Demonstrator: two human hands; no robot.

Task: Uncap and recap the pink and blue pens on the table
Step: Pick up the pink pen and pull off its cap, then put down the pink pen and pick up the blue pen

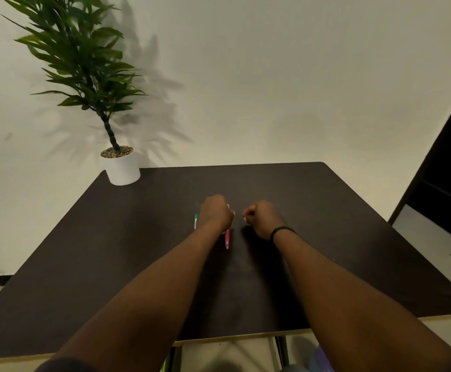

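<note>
My left hand is closed around the pink pen at the middle of the dark table. The pen's lower end sticks out below the fist towards me. A teal-blue pen lies on the table just left of that hand, partly hidden by it. My right hand, with a black band on its wrist, is curled into a fist a short gap to the right of the left hand. Its fingers are pinched together, and whether they hold something small is too unclear to tell.
A potted plant in a white pot stands on the table's far left corner against the wall. A dark doorway is at the right. The table's near edge runs under my forearms.
</note>
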